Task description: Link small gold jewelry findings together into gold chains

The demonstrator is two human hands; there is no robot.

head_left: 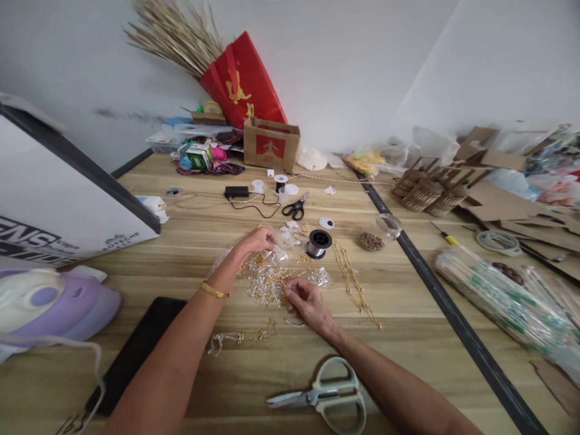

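Observation:
My left hand (260,240) reaches over small clear plastic bags (281,252) behind a pile of silver and gold beads (267,285). Its fingers are curled down, and whatever they grip is hidden. At the pile's right edge my right hand (308,300) has thumb and fingers pinched together; anything between them is too small to make out. A thin curved piece of wire (294,323) lies just below it. Beside the hands stand a spool of wire (318,243) and a small bag of silver pieces (321,277). Gold chains (351,278) lie to the right.
Large pale-handled scissors (333,396) lie in front, near my right forearm. Black scissors (295,206) lie farther back. Silver and gold chain pieces (240,336) rest between my arms. On the left are a black flat object (140,347) and a white box (67,199); wrapped sticks (498,296) lie right.

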